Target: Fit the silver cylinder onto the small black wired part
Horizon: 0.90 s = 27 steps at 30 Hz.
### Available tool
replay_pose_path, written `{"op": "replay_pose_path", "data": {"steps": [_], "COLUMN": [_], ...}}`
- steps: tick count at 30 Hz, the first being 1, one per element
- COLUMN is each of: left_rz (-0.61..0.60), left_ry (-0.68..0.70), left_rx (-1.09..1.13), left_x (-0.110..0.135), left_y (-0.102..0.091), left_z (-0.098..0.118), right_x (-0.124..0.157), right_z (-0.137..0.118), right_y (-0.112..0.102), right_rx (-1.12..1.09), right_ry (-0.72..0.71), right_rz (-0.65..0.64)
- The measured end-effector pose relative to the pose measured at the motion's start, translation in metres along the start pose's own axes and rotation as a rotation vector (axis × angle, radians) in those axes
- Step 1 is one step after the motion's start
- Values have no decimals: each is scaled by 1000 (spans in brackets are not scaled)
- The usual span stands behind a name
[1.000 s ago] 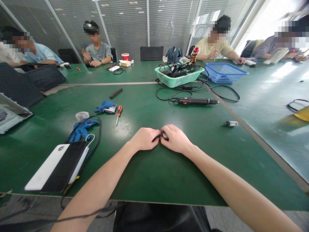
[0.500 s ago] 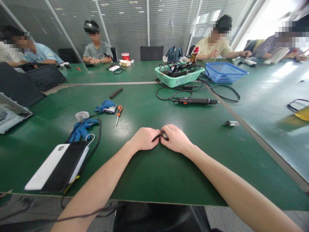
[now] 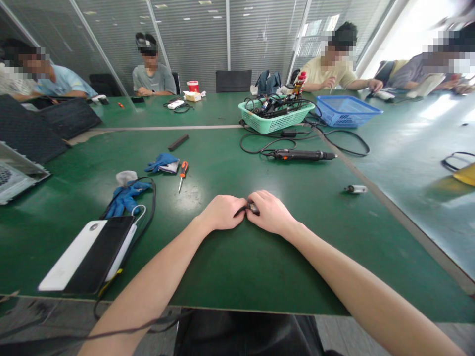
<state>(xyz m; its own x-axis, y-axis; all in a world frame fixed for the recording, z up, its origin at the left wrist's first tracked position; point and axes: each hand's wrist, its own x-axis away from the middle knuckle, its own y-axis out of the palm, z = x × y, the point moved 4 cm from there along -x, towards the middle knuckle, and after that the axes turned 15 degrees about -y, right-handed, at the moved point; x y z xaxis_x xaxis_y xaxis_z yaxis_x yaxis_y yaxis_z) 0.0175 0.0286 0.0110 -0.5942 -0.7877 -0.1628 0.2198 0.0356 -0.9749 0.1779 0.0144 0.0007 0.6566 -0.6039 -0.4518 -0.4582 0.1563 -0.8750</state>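
The fingertips of both hands meet around a small dark object, the left hand pinching its black end and the right hand curled over the other, where a glint of metal shows; the fingers hide most of it, so whether it is one piece or two cannot be told. The object sits between the hands, low over the green table, and both forearms reach in from the near edge. Ahead and to the left lies an orange-handled screwdriver, tip towards the person, just beside a folded blue glove, with a dark bar beyond. Nearer on the left, a second blue glove lies by a white-and-black device. To the right are a small silver cylinder and, farther off, a black power driver. Behind it stand a green basket heaped with cables and tools and a blue basket; co-workers sit along the far side.
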Motion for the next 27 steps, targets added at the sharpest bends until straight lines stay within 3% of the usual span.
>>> {"op": "replay_pose_path", "data": {"steps": [27], "left_rz": [-13], "left_ry": [-18], "left_rx": [6], "left_x": [0], "left_y": [0], "left_z": [0], "right_x": [0], "right_z": [-1], "right_y": [-2], "right_rx": [-14], "right_ry": [-9], "right_rz": [3]}}
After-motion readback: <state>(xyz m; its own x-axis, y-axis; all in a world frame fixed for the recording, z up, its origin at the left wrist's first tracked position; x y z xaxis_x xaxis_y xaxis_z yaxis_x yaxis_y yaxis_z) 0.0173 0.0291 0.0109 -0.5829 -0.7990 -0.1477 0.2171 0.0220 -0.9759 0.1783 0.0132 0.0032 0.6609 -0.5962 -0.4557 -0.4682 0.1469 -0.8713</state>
